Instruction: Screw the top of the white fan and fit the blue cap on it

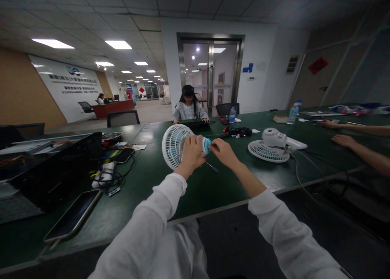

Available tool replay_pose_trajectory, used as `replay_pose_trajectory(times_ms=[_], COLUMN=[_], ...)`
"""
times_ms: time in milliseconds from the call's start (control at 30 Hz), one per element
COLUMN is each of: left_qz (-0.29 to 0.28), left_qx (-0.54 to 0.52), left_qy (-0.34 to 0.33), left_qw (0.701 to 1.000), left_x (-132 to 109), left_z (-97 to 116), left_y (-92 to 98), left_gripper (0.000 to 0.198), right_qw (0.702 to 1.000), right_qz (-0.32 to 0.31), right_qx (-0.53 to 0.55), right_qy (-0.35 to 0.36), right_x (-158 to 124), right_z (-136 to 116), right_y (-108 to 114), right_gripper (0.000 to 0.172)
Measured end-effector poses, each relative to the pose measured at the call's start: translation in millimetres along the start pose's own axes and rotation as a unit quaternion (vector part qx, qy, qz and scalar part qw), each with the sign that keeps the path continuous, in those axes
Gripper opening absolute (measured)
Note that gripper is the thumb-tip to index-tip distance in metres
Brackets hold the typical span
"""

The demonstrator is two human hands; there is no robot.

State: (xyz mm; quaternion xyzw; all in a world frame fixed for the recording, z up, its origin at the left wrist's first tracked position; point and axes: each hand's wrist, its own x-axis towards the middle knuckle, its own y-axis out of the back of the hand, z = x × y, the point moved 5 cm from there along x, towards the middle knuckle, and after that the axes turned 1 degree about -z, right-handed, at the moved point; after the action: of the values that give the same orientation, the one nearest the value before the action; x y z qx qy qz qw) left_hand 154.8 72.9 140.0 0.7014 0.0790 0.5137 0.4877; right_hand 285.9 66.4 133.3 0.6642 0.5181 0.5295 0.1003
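A small white fan with a round grille is held up over the table, its grille turned to the left. My left hand is wrapped round the fan's body behind the grille. At the fan's right end is a light-blue round knob-like part, and the fingers of my right hand pinch its edge. Below my hands a thin tool with a dark blue handle, like a screwdriver, lies on the green table. Off to my right, a second white fan unit rests grille-down with its cable trailing.
An open computer case, a phone and cables are at left. Across the table sits a person behind a dark screen. A water bottle stands ahead; another person's hands rest at right.
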Motion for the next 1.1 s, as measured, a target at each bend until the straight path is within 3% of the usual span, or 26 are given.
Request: replay_pose_trajectory(times_ms=[167, 333, 500, 633, 800, 933, 1000, 1100], left_qz=[-0.047, -0.075, -0.099, -0.110, -0.115, -0.119, -0.117, -0.113], left_qx=[0.033, 0.037, 0.054, 0.059, 0.048, 0.033, 0.030, 0.030], left_qy=[-0.121, -0.219, -0.287, -0.308, -0.314, -0.314, -0.309, -0.297], left_qw=[0.991, 0.972, 0.951, 0.943, 0.941, 0.941, 0.943, 0.948], left_x=[48, 68, 73, 77, 84, 84, 85, 90], left_z=[49, 85, 104, 108, 102, 96, 92, 82], left_y=[-54.1, -112.4, -157.7, -185.2, -203.9, -207.2, -203.4, -187.0], left_gripper=[0.076, 0.077, 0.078, 0.073, 0.053, 0.039, 0.041, 0.062], right_qw=[0.996, 0.988, 0.982, 0.977, 0.957, 0.943, 0.941, 0.937], right_qz=[0.022, 0.028, 0.029, 0.029, 0.070, 0.105, 0.119, 0.146], right_qx=[0.011, 0.003, -0.016, -0.048, -0.098, -0.110, -0.105, -0.097], right_qy=[-0.088, -0.151, -0.185, -0.206, -0.263, -0.295, -0.298, -0.303], right_x=[-15, -37, -54, -64, -79, -88, -90, -93], right_z=[83, 147, 191, 218, 243, 251, 252, 252], right_y=[16, 17, 9, -3, -14, -14, -12, -5], right_gripper=[0.003, 0.009, 0.013, 0.012, 0.010, 0.006, 0.005, 0.010])
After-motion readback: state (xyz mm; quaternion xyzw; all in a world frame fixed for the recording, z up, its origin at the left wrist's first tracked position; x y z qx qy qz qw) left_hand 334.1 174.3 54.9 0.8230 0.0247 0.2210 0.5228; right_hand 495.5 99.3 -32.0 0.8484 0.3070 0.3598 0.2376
